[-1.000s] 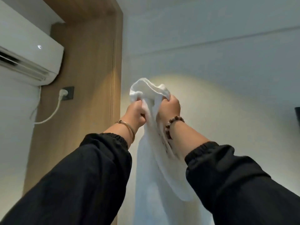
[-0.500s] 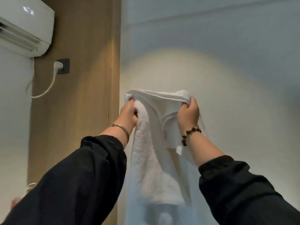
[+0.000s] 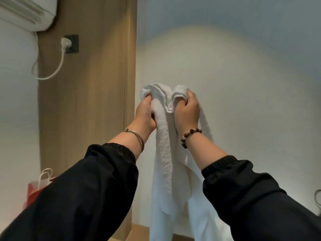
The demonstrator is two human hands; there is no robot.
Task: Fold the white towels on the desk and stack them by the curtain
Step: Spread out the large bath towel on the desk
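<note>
A white towel (image 3: 165, 164) hangs in the air in front of the pale wall, bunched into long folds that run down past the bottom of the view. My left hand (image 3: 145, 113) grips its top edge on the left, fingers curled round the cloth. My right hand (image 3: 188, 110) grips the top edge on the right, a short gap away, with a loop of towel sagging between the two hands. Both arms are raised, in black sleeves. Only a strip of the wooden desk (image 3: 139, 236) shows at the bottom; the curtain is out of view.
A wooden wall panel (image 3: 90, 101) stands on the left with a dark socket and white plug (image 3: 70, 43). An air conditioner (image 3: 26, 13) is at the top left. A red paper bag with white handles (image 3: 37, 186) sits low on the left.
My hands have come closer together again, letting the towel's top edge sag into a loop between them. The view has tilted down, bringing the bag and desk edge into sight.
</note>
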